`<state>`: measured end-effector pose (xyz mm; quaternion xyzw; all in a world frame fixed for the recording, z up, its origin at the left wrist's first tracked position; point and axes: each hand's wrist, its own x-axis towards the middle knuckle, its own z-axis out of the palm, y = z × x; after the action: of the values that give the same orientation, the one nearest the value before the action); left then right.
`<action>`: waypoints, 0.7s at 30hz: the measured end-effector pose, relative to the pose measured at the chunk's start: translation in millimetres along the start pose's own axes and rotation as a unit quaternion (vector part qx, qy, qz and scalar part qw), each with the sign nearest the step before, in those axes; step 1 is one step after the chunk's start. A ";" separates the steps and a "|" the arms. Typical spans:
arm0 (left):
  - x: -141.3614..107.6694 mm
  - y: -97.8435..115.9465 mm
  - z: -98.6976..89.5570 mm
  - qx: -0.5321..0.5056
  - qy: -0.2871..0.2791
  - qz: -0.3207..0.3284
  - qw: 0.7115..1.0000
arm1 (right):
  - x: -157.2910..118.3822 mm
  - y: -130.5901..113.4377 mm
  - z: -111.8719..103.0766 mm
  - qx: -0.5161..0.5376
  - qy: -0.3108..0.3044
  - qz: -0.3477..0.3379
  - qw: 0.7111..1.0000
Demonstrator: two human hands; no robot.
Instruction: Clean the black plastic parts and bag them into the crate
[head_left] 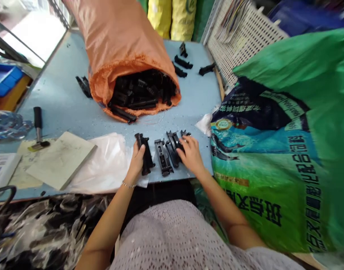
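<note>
While my left hand (pixel 136 161) closes round black plastic moulding (pixel 147 161), right hand (pixel 191 153) rests half-open on matching mouldings (pixel 167 153), lower centre of frame, on blue worktable (pixel 59 97); orange sack (pixel 123 37) spills more, top centre.

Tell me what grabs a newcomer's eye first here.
A big green-and-blue printed sack dominates the right, beside the blue table. An orange sack lies on the table's far side, spilling black plastic parts. Near the front, the left hand and right hand handle more of them.
</note>
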<state>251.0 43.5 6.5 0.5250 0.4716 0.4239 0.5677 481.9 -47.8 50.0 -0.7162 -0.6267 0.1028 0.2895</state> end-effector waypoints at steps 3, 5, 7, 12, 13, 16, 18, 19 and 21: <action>-17.9 11.3 0.9 -0.055 0.062 -0.057 0.995 | -15.1 -46.3 2.3 0.155 -0.063 -0.027 0.986; -27.8 16.3 3.7 -0.087 0.095 -0.051 0.990 | -19.4 -72.9 15.3 0.217 -0.143 -0.051 0.964; -33.7 21.7 4.0 -0.117 0.112 -0.029 0.986 | -16.9 -88.3 29.8 0.238 -0.183 -0.043 0.953; -35.5 35.5 -9.2 -0.150 0.040 0.016 0.988 | -5.0 -87.3 52.3 0.311 -0.178 0.017 0.933; -35.1 36.6 -12.3 -0.142 0.041 0.022 0.989 | -3.9 -85.3 55.8 0.331 -0.184 0.028 0.925; -35.2 35.3 -21.6 -0.100 0.055 0.040 0.993 | -2.3 -80.9 62.8 0.404 -0.207 0.078 0.888; -37.7 30.2 -30.5 -0.058 0.040 0.046 0.996 | -0.7 -77.4 60.8 0.451 -0.207 0.125 0.859; -40.4 26.6 -35.8 -0.022 0.036 0.049 0.998 | 0.9 -74.6 57.6 0.470 -0.191 0.155 0.848; -49.7 18.0 -45.8 0.086 0.042 0.061 0.994 | 5.8 -67.2 48.2 0.514 -0.135 0.205 0.822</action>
<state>196.6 5.5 28.7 0.5812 0.4967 0.4372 0.4736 402.2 -25.4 48.7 -0.5542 -0.3545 0.5625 0.5008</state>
